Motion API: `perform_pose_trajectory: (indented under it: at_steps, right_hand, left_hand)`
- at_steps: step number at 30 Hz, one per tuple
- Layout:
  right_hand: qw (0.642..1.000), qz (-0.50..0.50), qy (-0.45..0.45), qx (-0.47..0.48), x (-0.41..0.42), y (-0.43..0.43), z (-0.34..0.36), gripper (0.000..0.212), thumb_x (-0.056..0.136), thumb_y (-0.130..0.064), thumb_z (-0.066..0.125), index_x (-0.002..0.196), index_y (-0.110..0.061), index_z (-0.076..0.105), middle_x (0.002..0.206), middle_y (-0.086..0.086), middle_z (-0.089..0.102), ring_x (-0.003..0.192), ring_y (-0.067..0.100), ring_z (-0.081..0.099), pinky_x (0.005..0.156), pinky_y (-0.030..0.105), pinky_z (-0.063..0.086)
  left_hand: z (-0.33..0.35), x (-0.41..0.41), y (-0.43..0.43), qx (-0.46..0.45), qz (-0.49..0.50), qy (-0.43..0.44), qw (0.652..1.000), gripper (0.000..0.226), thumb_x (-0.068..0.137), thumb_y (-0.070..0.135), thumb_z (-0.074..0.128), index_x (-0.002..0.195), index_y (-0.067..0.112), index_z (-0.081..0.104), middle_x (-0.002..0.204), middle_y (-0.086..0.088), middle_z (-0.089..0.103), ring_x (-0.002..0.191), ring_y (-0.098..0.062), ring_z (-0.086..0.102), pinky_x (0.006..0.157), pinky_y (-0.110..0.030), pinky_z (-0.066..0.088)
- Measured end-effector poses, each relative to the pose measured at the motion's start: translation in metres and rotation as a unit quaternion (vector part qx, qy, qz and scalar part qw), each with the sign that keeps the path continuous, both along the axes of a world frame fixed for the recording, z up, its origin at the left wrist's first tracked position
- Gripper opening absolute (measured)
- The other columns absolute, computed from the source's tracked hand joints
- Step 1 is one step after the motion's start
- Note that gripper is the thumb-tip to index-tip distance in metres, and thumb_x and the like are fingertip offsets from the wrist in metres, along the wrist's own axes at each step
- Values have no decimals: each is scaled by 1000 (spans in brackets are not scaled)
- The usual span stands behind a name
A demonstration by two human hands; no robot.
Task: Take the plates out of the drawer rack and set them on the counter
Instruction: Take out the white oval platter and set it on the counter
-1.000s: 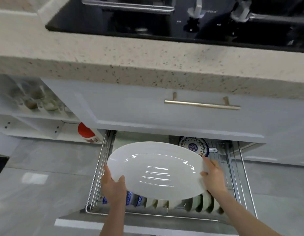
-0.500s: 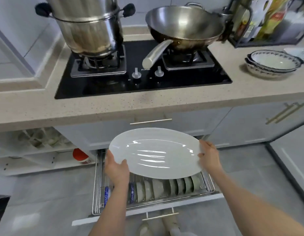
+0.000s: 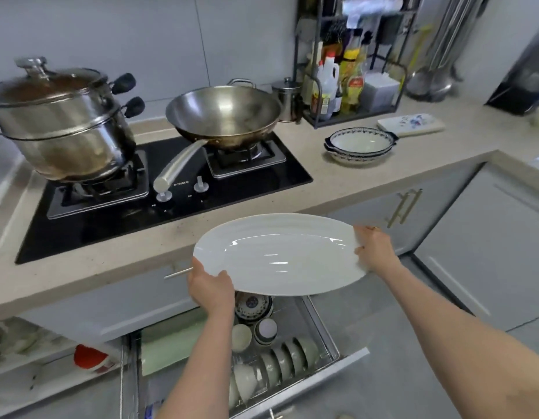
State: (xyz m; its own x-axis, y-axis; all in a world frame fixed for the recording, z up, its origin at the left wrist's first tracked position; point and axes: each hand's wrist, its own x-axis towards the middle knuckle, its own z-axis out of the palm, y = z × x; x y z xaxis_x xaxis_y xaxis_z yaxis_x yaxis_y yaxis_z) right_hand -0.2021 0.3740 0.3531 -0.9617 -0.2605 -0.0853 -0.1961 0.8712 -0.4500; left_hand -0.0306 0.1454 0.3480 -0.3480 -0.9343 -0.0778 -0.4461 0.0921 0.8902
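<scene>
Holding a large oval plate [image 3: 280, 255] between both hands, the person has it in the air just in front of the counter [image 3: 368, 182] edge, above the pulled-out rack [image 3: 324, 334] and touching neither. The plate is white and glossy, with faint ridges ringing its broad rim and bright streaks of light across its shallow well. It lies nearly level, tipped a little toward the camera. The left hand [image 3: 209, 285] grips the near-left end, thumb curled over the rim and fingers hidden beneath. The right hand [image 3: 375, 247] grips the far-right end, thumb on top of the rim. A ring seems to sit on one finger, though it is too small to be sure. Below, the rack holds a row of pale bowls [image 3: 280, 361] standing on edge, with a blue-patterned dish [image 3: 251, 306] behind them, partly under the plate. On the counter a black hob [image 3: 171, 204] carries a lidded steel pot [image 3: 57, 125] and a wok [image 3: 224, 116] whose handle points toward the plate. Right of the hob, well apart from the plate, stacked patterned bowls [image 3: 360, 143] rest on the counter
</scene>
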Motion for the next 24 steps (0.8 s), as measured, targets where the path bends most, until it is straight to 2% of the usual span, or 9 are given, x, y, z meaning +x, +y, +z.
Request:
perform_pose_trajectory:
  at_steps: [4,8,12,16,21,24]
  right_hand:
    - [999,7,26,23,-54,41,17,41,77,9,54,117,4,57,119,27,58,115,36,50,84,31,34]
    - [998,19,43,41,-116,80,30,45,78,7,53,122,-2,55,122,24,55,116,36,49,88,33,41]
    - [997,29,48,62,-175,115,44,50,79,5,53,128,-5,50,123,25,54,117,37,48,93,35,40]
    - [995,30,51,75,-219,146,52,43,78,4,52,121,-2,51,118,25,55,110,36,51,84,34,42]
    - [992,24,69,101,-257,174,61,24,77,4,53,97,-10,51,109,27,57,105,35,52,70,30,32]
    - [991,6,84,103,-280,188,67,31,75,4,56,106,-1,56,105,29,57,103,36,53,74,33,36]
  left_hand:
    - [10,-53,40,9,-15,17,1000,46,78,-7,55,124,1,50,115,-22,61,106,-37,57,92,-41,47]
    - [15,-112,78,31,-20,8,999,59,82,-3,56,137,-1,35,129,-22,52,118,-37,50,101,-45,43]
    - [20,-167,115,9,-26,-5,1000,52,82,-2,55,132,-3,39,119,-25,56,110,-38,54,95,-48,46]
    - [28,-216,143,12,-32,-4,999,51,80,-3,54,129,-4,41,118,-25,55,108,-37,55,92,-47,48]
    - [42,-266,164,-8,-53,11,999,45,77,-6,53,122,-5,46,109,-25,58,101,-36,56,87,-43,49]
    - [49,-296,173,-10,-69,13,997,48,77,-5,54,124,-6,45,110,-26,57,103,-37,56,89,-42,47]
